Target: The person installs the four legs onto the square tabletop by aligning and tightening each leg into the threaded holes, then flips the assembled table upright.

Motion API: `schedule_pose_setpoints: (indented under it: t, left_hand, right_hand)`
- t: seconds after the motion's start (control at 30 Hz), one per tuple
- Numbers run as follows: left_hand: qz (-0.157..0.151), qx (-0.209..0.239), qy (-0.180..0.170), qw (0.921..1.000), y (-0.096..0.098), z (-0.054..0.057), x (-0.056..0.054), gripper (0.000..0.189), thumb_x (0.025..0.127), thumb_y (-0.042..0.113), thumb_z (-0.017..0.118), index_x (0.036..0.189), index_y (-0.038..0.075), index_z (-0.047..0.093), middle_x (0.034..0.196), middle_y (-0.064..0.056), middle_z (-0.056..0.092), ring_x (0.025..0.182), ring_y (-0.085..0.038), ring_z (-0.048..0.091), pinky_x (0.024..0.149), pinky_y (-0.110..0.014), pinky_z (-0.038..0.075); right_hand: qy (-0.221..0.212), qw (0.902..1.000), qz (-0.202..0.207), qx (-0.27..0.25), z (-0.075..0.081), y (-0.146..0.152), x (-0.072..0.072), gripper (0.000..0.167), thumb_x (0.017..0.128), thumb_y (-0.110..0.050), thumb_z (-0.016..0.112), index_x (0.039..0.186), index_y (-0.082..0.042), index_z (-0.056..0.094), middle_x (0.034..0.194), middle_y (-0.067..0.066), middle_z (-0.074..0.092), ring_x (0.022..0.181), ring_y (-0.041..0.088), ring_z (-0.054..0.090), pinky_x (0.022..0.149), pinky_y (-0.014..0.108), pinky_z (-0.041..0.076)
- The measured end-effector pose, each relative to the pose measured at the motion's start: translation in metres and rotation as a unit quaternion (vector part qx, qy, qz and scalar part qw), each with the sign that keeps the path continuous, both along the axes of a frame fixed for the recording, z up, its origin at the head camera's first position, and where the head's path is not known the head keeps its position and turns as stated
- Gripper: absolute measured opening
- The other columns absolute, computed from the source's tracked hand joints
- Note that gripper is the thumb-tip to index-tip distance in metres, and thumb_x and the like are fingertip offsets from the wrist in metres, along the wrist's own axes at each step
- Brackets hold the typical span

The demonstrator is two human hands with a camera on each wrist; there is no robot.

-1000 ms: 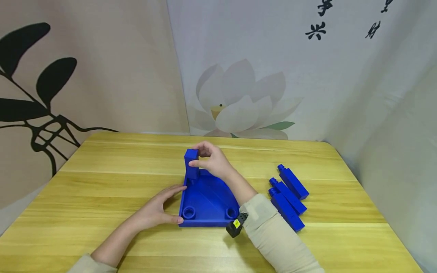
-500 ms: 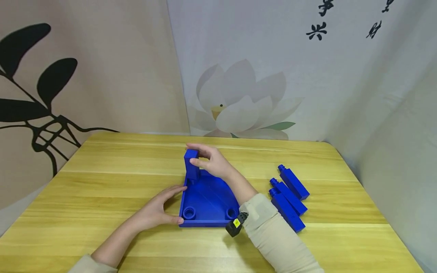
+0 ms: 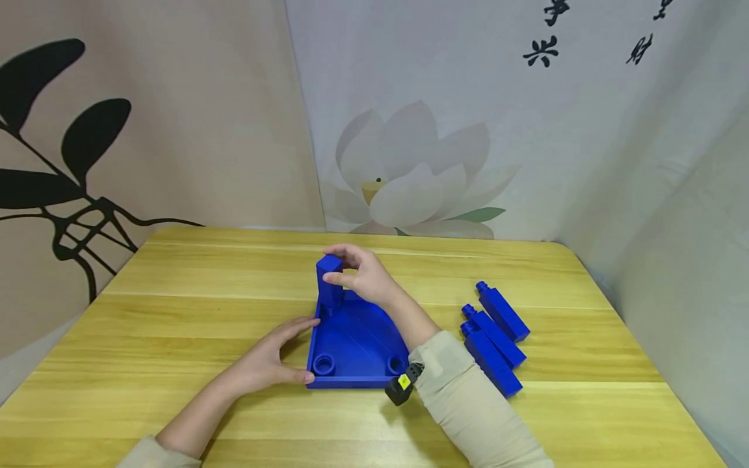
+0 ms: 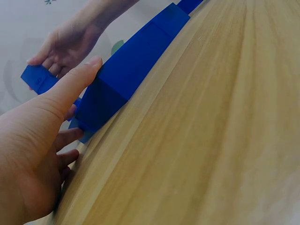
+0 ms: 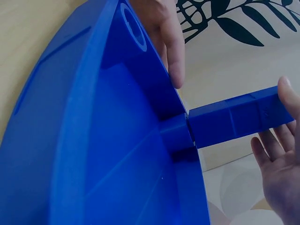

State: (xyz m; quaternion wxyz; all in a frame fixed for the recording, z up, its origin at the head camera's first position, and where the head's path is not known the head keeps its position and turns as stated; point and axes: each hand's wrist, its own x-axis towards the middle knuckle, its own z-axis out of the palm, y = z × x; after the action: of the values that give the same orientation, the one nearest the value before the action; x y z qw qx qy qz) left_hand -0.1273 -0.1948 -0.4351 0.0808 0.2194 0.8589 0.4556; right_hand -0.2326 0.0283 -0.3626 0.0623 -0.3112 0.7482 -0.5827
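Note:
A blue shallow tray (image 3: 363,344) with raised walls and round sockets lies on the table. At its far left corner a blue square post (image 3: 329,281) stands upright on a socket; in the right wrist view, the post (image 5: 234,117) meets the socket with a thin dark line between them. My right hand (image 3: 365,276) grips the post near its top, thumb on the near side and fingers behind. Against the tray's left wall rests my left hand (image 3: 272,357), fingers extended, thumb touching the near left corner. Two near sockets, left (image 3: 324,365) and right (image 3: 396,365), show open holes.
Three more blue posts with threaded ends, the far one (image 3: 504,315), the middle one (image 3: 496,339) and the near one (image 3: 491,361), lie side by side right of my right forearm. A printed curtain (image 3: 234,117) hangs behind the wooden table (image 3: 175,312).
The post has turned slightly on its socket, its corner now facing more toward me. My right fingers reached farther left across its top, then drew back. The left hand keeps its place.

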Motion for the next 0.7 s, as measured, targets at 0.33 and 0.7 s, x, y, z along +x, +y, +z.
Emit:
schedule_pose_setpoints:
  t: [0.33,0.7]
  left_hand:
    - [0.006,-0.007,-0.004,1.0000,0.0003,0.0012,0.0012,0.090,0.070,0.048,0.082,0.145,0.017,0.043,0.149,-0.013,0.035,0.136,-0.039,0.027,0.104,-0.065,0.023]
    - [0.006,-0.004,-0.004,1.0000,0.0000,0.0022,0.0010,0.090,0.069,0.047,0.083,0.145,0.018,0.043,0.149,-0.014,0.035,0.136,-0.040,0.027,0.104,-0.065,0.023]
  right_hand:
    - [-0.032,0.9983,-0.049,0.000,-0.0017,-0.0067,0.0022,0.036,0.083,-0.014,0.076,0.115,-0.007,0.059,0.100,0.005,0.064,0.093,0.019,0.058,0.067,0.030,0.054]
    - [-0.007,0.9994,-0.034,-0.009,-0.0041,-0.0060,0.0018,0.046,0.083,-0.012,0.076,0.123,-0.006,0.055,0.114,0.009,0.063,0.103,0.019,0.058,0.094,0.044,0.045]
